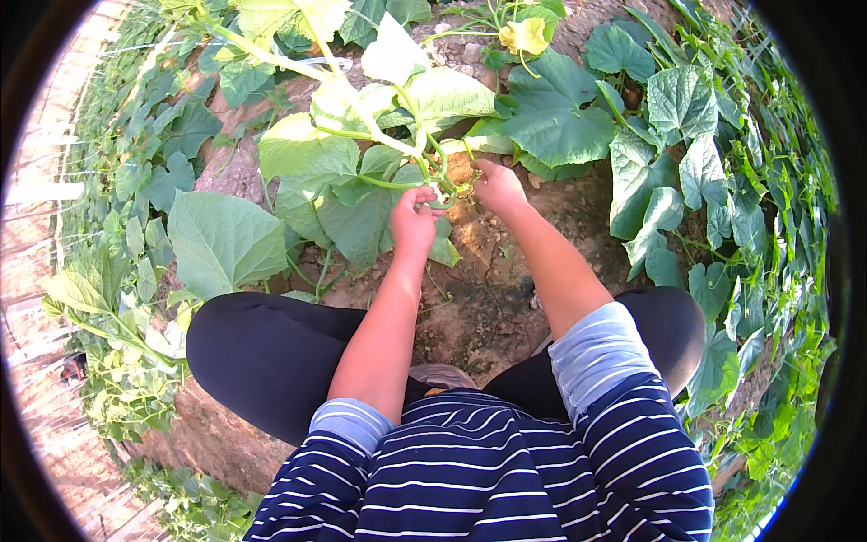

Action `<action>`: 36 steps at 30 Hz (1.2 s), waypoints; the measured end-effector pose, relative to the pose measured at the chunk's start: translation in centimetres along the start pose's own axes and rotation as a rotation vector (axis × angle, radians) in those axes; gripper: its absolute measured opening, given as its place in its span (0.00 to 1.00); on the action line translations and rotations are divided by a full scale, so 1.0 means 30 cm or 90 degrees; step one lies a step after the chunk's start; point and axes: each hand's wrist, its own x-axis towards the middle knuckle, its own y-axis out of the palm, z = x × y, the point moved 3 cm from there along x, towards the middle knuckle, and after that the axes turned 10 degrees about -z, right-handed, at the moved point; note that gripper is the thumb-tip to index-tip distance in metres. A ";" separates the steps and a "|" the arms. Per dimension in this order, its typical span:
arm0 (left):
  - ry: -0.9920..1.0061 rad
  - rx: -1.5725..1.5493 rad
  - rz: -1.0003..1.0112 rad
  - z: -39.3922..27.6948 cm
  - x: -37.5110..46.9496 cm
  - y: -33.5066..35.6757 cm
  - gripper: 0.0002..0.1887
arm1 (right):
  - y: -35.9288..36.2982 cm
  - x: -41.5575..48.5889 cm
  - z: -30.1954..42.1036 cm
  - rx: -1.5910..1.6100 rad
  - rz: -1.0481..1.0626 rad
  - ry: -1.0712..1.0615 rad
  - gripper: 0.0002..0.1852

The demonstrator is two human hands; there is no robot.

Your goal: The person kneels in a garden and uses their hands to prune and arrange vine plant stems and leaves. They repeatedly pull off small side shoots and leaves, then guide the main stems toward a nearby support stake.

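Observation:
A leafy cucumber-like vine stands before me, its pale green main stem [369, 122] running from the upper left down to a cluster of stalks at the centre. My left hand [414, 220] is at the lower end of that cluster, fingertips closed on a curled green stalk [443, 204]. Just to the right, my right hand [501, 190] pinches a thin green stalk [469, 150] between thumb and fingers. Its fingertips are partly hidden. A broad leaf [359, 217] hangs beside my left hand. Sunlit leaves [450, 95] spread above both hands.
Bare, cracked soil [488, 298] lies between my bent knees. One large leaf [227, 244] reaches close to my left knee [271, 352]. Dense vines [718, 169] crowd the right side, and another row [169, 129] grows at the left. A yellowed leaf [525, 36] is near the top.

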 end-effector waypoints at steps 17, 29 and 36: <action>-0.003 0.015 0.020 0.010 0.019 -0.019 0.17 | -0.021 0.005 0.045 0.049 0.071 -0.048 0.20; -0.028 -0.032 0.026 0.000 0.035 -0.022 0.15 | 0.014 0.045 -0.039 0.028 -0.135 0.057 0.17; -0.043 -0.015 0.040 -0.006 0.036 -0.027 0.15 | 0.001 0.032 0.011 0.075 0.094 0.078 0.11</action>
